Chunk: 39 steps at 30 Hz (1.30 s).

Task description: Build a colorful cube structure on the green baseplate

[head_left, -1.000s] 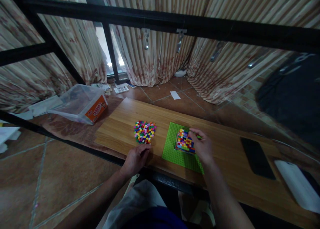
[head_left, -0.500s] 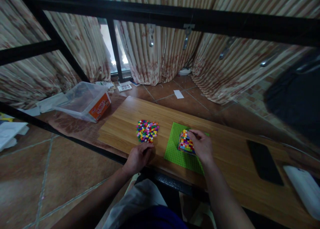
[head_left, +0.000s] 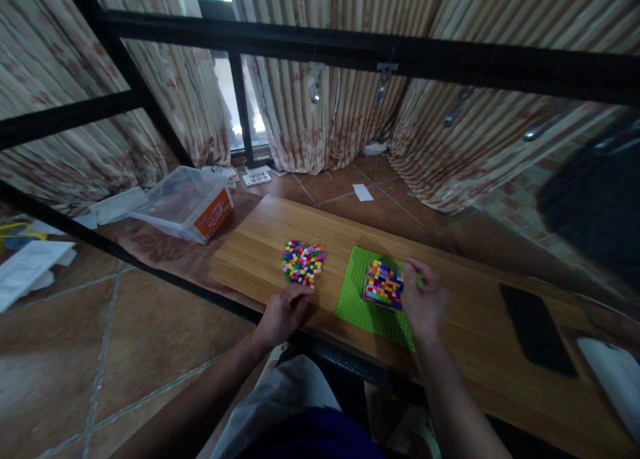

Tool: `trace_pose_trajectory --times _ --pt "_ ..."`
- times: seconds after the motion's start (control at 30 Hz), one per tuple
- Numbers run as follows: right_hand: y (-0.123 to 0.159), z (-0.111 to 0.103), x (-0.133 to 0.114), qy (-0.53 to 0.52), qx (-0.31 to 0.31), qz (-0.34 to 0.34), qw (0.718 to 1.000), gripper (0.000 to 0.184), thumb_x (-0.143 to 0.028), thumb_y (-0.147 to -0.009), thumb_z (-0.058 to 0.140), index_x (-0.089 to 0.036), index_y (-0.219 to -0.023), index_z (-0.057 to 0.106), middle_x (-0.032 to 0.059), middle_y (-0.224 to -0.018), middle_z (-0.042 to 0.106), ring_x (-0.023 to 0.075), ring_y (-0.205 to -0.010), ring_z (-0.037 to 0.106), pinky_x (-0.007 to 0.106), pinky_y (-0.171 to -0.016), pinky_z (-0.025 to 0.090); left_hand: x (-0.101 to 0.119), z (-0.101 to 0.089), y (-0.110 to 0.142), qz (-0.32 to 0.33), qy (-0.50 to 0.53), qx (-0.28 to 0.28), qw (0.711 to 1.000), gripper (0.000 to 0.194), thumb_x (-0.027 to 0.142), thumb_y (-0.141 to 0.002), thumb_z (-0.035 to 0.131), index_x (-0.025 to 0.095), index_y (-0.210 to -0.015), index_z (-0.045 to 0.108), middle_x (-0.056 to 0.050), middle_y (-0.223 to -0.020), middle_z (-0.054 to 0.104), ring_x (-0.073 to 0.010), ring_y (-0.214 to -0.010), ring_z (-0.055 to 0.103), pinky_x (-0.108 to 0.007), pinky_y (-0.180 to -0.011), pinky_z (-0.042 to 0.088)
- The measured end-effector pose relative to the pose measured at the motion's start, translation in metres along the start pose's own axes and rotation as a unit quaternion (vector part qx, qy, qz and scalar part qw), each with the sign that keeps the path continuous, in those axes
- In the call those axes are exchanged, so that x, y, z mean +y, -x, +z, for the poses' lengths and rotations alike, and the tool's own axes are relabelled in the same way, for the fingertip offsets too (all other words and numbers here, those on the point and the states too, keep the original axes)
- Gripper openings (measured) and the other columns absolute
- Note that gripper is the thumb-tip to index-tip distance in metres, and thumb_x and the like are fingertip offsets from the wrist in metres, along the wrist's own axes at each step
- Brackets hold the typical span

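Note:
A pile of small multicoloured toy bricks (head_left: 303, 259) lies loose on the wooden tabletop (head_left: 270, 229). My left hand (head_left: 286, 312) rests at the pile's near edge, thumb and forefinger pinched; anything between them is too small to make out. To the right lies a green studded baseplate (head_left: 350, 292), carrying a low block built of many coloured bricks (head_left: 384, 285). My right hand (head_left: 425, 300) is at the block's right side, fingers curled and drawn together. Its fingertips hide the block's right edge, and I cannot tell whether they hold a brick.
A clear plastic box (head_left: 187, 202) with an orange label sits beyond the table's left end. On the right of the tabletop lie a dark phone-like slab (head_left: 537, 329) and a white object (head_left: 610, 372). A black metal frame (head_left: 320, 37) crosses in front of the curtains.
My right hand has shifted from the top of the brick block to its right side, uncovering more of its upper face. My left hand stays by the pile. The whole view has shifted slightly.

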State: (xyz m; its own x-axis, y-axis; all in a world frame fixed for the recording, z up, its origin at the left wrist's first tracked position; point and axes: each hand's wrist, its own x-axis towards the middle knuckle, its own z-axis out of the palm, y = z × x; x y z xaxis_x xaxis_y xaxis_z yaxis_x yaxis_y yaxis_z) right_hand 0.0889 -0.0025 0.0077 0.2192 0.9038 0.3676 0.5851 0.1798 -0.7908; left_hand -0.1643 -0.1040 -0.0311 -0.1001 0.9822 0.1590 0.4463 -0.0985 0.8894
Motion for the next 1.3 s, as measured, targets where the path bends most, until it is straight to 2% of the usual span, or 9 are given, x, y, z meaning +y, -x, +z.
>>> trace_pose_trajectory --times 0.07,0.13,0.27,0.4,0.5,0.67,1.0,1.13,1.3 --pt "0.014 -0.004 -0.021 -0.010 -0.016 -0.043 0.999 0.032 -0.045 -0.091 0.051 -0.020 -0.096 0.071 0.0087 -0.097 0.071 0.0236 -0.094 0.063 0.040 -0.090 0.047 0.001 -0.003 0.004 -0.005 0.007 0.000 1.000 0.017 0.026 -0.089 0.056 0.023 -0.097 0.071 -0.004 -0.094 0.074 -0.0192 -0.089 0.069 -0.032 -0.085 0.052" --pt "0.031 0.000 -0.041 -0.048 -0.091 -0.086 0.991 0.025 -0.039 -0.093 0.051 -0.024 -0.095 0.071 0.0060 -0.098 0.070 0.0218 -0.094 0.063 0.037 -0.088 0.047 0.002 -0.006 0.008 -0.002 -0.002 -0.008 1.000 0.017 0.027 -0.090 0.055 0.023 -0.097 0.070 -0.005 -0.094 0.073 -0.0187 -0.089 0.068 -0.031 -0.084 0.052" --pt "0.058 0.034 -0.058 -0.069 -0.232 -0.121 0.963 0.022 -0.025 -0.092 0.050 -0.027 -0.096 0.071 0.0049 -0.095 0.069 0.0208 -0.091 0.063 0.035 -0.086 0.048 0.002 -0.012 0.015 0.018 -0.042 -0.035 0.998 0.020 0.021 -0.092 0.050 0.022 -0.100 0.069 -0.006 -0.098 0.071 -0.0179 -0.093 0.067 -0.030 -0.085 0.052" --pt "0.061 0.074 -0.047 -0.005 -0.248 -0.139 0.959 0.027 -0.018 -0.091 0.046 -0.022 -0.099 0.071 0.0073 -0.095 0.066 0.0212 -0.090 0.062 0.035 -0.085 0.048 0.001 -0.014 0.019 0.058 -0.069 -0.024 0.996 0.023 0.016 -0.091 0.047 0.022 -0.102 0.067 -0.006 -0.102 0.070 -0.0166 -0.095 0.066 -0.029 -0.087 0.052" --pt "0.055 0.092 -0.038 0.044 -0.267 -0.164 0.949 0.029 -0.015 -0.091 0.043 -0.021 -0.100 0.071 0.0071 -0.097 0.065 0.0197 -0.091 0.062 0.033 -0.085 0.048 -0.002 -0.016 0.020 0.067 -0.081 0.000 0.994 0.023 0.013 -0.090 0.048 0.021 -0.103 0.066 -0.006 -0.101 0.070 -0.0157 -0.094 0.066 -0.028 -0.085 0.053" --pt "0.052 0.102 -0.036 0.074 -0.286 -0.190 0.936 0.029 -0.018 -0.093 0.043 -0.023 -0.098 0.071 0.0065 -0.099 0.065 0.0198 -0.095 0.061 0.031 -0.087 0.047 -0.007 -0.023 0.018 0.056 -0.091 0.017 0.994 0.024 0.012 -0.089 0.049 0.021 -0.103 0.065 -0.006 -0.102 0.070 -0.0160 -0.095 0.066 -0.028 -0.086 0.054" --pt "0.061 0.127 -0.057 0.111 -0.294 -0.224 0.923 0.022 -0.023 -0.092 0.050 -0.020 -0.097 0.071 0.0101 -0.101 0.064 0.0240 -0.099 0.057 0.037 -0.090 0.046 -0.014 -0.022 0.015 0.055 -0.103 0.019 0.993 0.022 0.013 -0.090 0.048 0.020 -0.103 0.065 -0.007 -0.099 0.069 -0.0160 -0.092 0.065 -0.029 -0.083 0.054" --pt "0.063 0.120 -0.065 0.065 -0.279 -0.200 0.937 0.021 -0.023 -0.093 0.048 -0.020 -0.092 0.069 0.0089 -0.099 0.066 0.0226 -0.098 0.060 0.036 -0.090 0.047 -0.013 -0.024 0.015 0.055 -0.098 0.019 0.993 0.024 0.011 -0.089 0.048 0.021 -0.102 0.065 -0.005 -0.098 0.070 -0.0153 -0.091 0.066 -0.028 -0.083 0.054" --pt "0.069 0.066 -0.068 -0.064 -0.261 -0.108 0.957 0.020 -0.029 -0.093 0.050 -0.022 -0.095 0.069 0.0050 -0.095 0.071 0.0168 -0.084 0.066 0.029 -0.078 0.051 -0.015 -0.028 0.013 0.050 -0.087 0.027 0.995 0.021 0.017 -0.090 0.049 0.021 -0.102 0.066 -0.006 -0.099 0.072 -0.0158 -0.093 0.068 -0.028 -0.084 0.055"
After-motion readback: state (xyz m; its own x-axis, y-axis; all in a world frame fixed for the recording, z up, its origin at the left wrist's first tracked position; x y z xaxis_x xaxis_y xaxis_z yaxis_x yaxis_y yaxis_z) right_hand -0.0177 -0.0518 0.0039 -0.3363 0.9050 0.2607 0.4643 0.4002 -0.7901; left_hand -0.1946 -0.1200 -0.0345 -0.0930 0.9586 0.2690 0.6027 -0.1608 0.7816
